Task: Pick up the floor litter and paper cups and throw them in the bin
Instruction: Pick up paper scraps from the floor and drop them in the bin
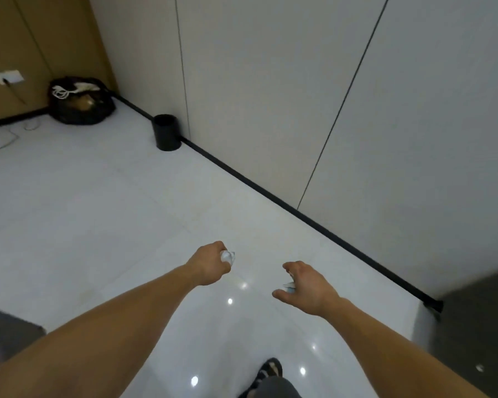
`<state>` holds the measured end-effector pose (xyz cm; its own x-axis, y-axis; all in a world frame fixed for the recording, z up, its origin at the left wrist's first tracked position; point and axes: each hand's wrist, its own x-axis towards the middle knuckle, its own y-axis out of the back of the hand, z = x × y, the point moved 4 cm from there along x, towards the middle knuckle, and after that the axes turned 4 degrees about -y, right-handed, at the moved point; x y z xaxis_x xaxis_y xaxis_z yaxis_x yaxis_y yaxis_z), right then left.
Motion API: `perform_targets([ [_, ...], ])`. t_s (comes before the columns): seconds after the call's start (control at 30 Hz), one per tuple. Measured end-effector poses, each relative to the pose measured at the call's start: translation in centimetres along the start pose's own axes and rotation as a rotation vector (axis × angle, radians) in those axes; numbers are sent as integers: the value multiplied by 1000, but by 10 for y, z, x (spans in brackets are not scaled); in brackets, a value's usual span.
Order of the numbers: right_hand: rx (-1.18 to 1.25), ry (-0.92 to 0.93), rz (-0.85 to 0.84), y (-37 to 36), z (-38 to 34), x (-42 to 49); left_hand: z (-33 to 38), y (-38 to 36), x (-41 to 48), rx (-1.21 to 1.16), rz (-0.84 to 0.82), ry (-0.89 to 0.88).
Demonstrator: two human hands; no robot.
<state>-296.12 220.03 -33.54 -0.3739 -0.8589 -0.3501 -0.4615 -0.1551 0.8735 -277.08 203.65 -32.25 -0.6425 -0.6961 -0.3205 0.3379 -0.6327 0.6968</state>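
My left hand [210, 262] grips a crumpled white paper wad [227, 256], which sticks out past the fingers. My right hand [305, 285] curls round a small piece of pale paper litter [288, 286], mostly hidden under the palm. Both hands are held out over the glossy white floor. A black cylindrical bin [166, 133] stands open-topped on the floor against the wall's base, well ahead and left of my hands. What lies inside it cannot be seen.
A black rubbish bag [82, 100] with white cord on top sits in the far left corner. A thin cable [9, 139] trails on the floor below a wall socket [8, 77]. A black skirting strip [270, 193] runs along the grey wall. Dark furniture edges show at lower left and right.
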Motion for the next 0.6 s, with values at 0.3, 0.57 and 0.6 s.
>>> perform_targets([
  [0.3, -33, 198, -81, 35, -87, 194, -70, 117, 103, -16, 176, 201],
  [0.57, -65, 334, -132, 77, -162, 344, -106, 195, 183, -49, 283, 316],
  [0.6, -68, 349, -135, 81, -173, 358, -112, 203, 191, -61, 283, 330],
])
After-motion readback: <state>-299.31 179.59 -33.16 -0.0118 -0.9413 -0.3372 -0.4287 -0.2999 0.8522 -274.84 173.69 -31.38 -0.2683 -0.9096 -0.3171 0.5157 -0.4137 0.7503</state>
